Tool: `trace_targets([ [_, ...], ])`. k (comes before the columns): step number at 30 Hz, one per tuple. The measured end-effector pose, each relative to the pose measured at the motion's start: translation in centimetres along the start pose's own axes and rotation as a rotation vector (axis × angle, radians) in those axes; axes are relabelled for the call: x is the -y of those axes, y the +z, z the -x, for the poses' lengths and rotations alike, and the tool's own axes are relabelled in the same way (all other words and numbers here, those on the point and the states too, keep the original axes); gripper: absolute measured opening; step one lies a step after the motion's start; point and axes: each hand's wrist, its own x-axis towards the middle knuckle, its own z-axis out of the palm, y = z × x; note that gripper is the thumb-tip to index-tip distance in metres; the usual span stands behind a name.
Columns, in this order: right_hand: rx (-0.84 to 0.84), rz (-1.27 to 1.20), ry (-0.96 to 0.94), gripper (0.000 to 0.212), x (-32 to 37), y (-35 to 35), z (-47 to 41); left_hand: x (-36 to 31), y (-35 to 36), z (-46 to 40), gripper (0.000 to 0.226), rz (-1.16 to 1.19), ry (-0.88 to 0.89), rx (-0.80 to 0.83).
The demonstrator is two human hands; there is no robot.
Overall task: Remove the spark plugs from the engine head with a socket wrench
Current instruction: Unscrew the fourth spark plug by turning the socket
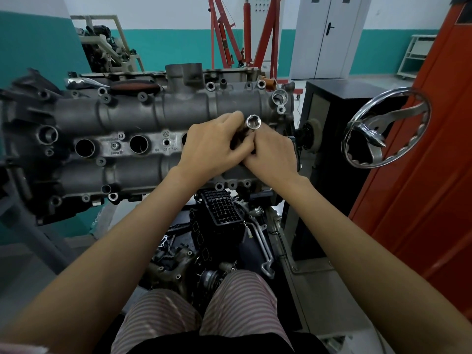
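Nearest: knees in red-and-white striped cloth (199, 310) at the bottom edge; two bare forearms reach forward from either side.

Below the engine: black and grey loose engine parts (212, 238), among them a black plastic housing with a square grid opening (222, 208) and a bent silver metal pipe (263, 244).

Mid-ground: grey cast-aluminium engine head (122, 139) mounted crosswise on a stand, with a row of round dark spark-plug wells (85, 148) along its middle strip. Two wells show to the left of the hands; no plug can be made out inside them.

Left hand (212, 146): over the right part of the middle strip, fingers curled around a tool shaft, most of it hidden.
Right hand (270, 152): touching the left hand, fingers curled about the same shaft just below its top.
Shiny chrome cylindrical socket (253, 122): juts up from between the two hands, open hollow end facing the camera. Whatever lies below the hands is covered.

Right: polished chrome handwheel with spokes (385, 129) on a black stand cabinet (329, 129); orange-red metal panel (434, 175) at the frame edge.

Far: red steel engine hoist (229, 34), grey double door (329, 34), teal-and-white wall (166, 44), and a second cream-framed engine stand (107, 44) at left.
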Motion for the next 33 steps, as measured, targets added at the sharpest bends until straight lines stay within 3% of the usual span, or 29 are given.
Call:
trace_targets([
  [5,-0.022,-0.013,0.010,0.030,0.15,-0.07,-0.08,0.34,-0.08,0.10,0.060,-0.034,-0.042,-0.033],
  [13,0.028,-0.006,0.001,0.013,0.07,-0.24,0.01,-0.14,-0.16,0.07,0.037,0.019,0.030,-0.023],
  [20,-0.024,-0.011,0.013,0.023,0.05,0.04,-0.05,0.33,-0.18,0.22,0.052,-0.010,-0.007,-0.055],
  [25,-0.007,-0.025,-0.016,0.011,0.14,-0.38,0.17,-0.13,-0.20,0.07,0.038,0.021,-0.005,-0.016],
  [28,0.001,-0.002,0.011,0.020,0.21,-0.10,-0.05,-0.01,0.04,0.14,0.034,0.020,-0.032,-0.026],
  [33,-0.058,-0.025,-0.008,0.025,0.16,-0.04,0.06,0.42,0.00,0.22,0.051,0.071,-0.053,-0.048],
])
